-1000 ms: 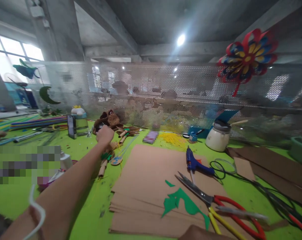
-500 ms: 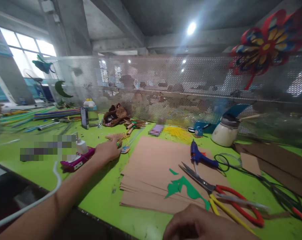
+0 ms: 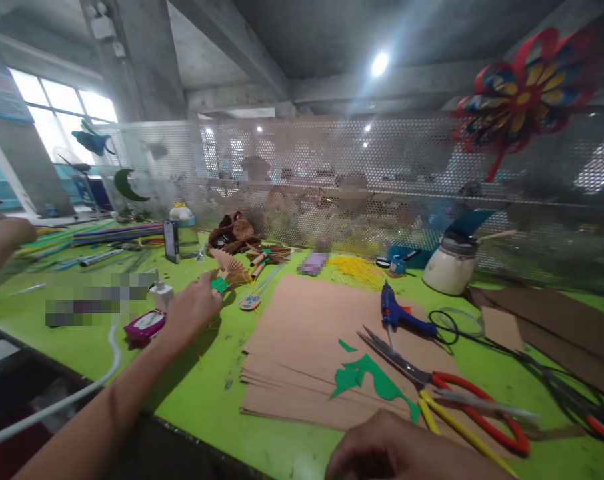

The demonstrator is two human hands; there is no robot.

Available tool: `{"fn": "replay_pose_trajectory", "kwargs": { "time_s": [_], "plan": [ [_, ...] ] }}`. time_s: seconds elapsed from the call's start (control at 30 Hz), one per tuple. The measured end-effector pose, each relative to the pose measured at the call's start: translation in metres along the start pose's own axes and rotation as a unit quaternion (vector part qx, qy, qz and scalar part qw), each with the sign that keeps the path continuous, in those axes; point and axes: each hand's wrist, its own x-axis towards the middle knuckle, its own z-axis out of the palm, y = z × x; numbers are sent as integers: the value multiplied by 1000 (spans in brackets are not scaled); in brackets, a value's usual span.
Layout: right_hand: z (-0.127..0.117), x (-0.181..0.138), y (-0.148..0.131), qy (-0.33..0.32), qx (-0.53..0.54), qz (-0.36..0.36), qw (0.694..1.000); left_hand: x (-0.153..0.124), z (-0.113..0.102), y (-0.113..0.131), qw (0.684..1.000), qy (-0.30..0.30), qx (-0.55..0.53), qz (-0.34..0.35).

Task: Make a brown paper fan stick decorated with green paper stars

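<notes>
Pleated fan [image 3: 231, 265], ridged tan folds, in left hand [image 3: 197, 303]

Dim grey room, one glaring lamp [image 3: 380, 64] above the perforated screen [image 3: 302, 157]
Windows [image 3: 62, 100] beyond the screen's left end wash out white; before it, my left hand [image 3: 195, 303] drops a soft shadow; the flower [image 3: 525, 98] at its right end smears, stretched

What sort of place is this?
Probably a handicraft workshop or craft classroom: a blue plastic glue gun and red-handled metal scissors lie across flat brown sheets, and the left hand appears to hold a pleated, fan-shaped brown piece.
</notes>
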Motion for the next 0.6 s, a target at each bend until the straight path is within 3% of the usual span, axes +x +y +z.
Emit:
{"fn": "replay_pose_trajectory", "kwargs": {
  "time_s": [0.27, 0.4, 0.6],
  "plan": [
    [-1, -2, 1, 36, -44, 9, 998, 2, -1, 0, 997, 79, -22, -7],
    [1, -3, -10, 25, -61, 14, 998, 1, -4, 3, 989, 139, 13, 38],
    [1, -3, -16, 20, -89, 4, 996, 0, -4, 0, 985, 162, 33, 41]
  ]
}}
